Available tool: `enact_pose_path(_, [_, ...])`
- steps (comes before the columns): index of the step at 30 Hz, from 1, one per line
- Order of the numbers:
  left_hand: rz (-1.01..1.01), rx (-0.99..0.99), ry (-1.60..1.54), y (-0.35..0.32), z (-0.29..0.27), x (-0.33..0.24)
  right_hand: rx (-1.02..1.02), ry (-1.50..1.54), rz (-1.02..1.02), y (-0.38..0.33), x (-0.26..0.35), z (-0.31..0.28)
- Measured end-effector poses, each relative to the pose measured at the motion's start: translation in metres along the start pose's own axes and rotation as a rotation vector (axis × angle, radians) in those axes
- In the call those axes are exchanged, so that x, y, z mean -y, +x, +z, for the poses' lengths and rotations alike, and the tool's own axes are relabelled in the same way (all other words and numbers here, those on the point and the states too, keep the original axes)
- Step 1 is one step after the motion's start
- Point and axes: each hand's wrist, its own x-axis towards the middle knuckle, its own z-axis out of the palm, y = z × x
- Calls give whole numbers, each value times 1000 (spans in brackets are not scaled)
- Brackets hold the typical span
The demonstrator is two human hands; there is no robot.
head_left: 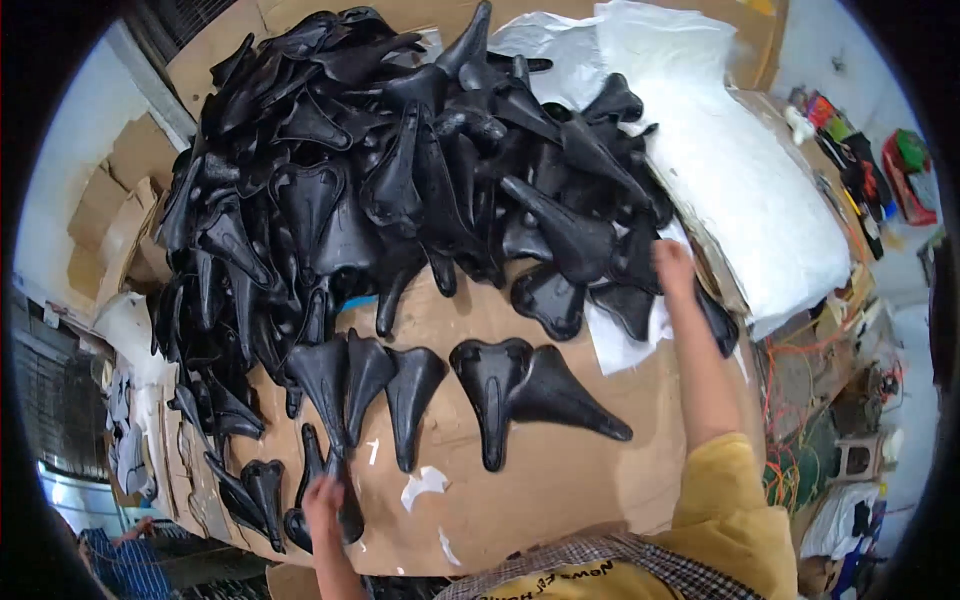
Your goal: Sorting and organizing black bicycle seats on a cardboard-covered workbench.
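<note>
My left hand is at the near left of the cardboard surface, its fingers closed on a black bicycle saddle. My right hand reaches to the right edge of the pile. Its fingers look curled, slightly blurred, beside a dark saddle; what they grip is hidden. In front of the pile, two saddles lie together: one with its underside up, the other, with a smooth surface, pointing right. Left of them, several more stand in a row, including one narrow saddle.
A big heap of black saddles covers the far and left parts of the cardboard. White sheeting lies at the right. Torn white scraps rest near the front. Orange cords and a stool are beyond the right edge.
</note>
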Motion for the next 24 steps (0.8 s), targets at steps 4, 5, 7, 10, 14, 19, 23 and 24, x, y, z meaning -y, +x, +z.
enact_pose_path(4, [-17, 215, -67, 131, 200, -89, -43, 246, 396, 114, -78, -13])
enact_pose_path(5, [-24, 220, -68, 161, 231, -98, -85, 332, 484, 120, -74, 5])
enact_pose_path(7, [12, 279, 91, 218, 296, -115, -30, 469, 536, 147, -92, 10])
enact_pose_path(10, [42, 287, 126, 264, 379, -117, -63, 249, 403, 177, -96, 23])
enact_pose_path(14, [-203, 349, -369, 299, 394, -91, 220, 30, 181, 164, -55, 49])
enact_pose_path(19, [-276, 360, -305, 323, 407, -62, 382, 622, 301, 191, -53, 80])
enact_pose_path(23, [-321, 368, -272, 329, 415, -50, 327, 94, 46, 187, -53, 99])
enact_pose_path(24, [-325, 381, -272, 327, 409, -53, 288, -132, -134, 187, -59, 101])
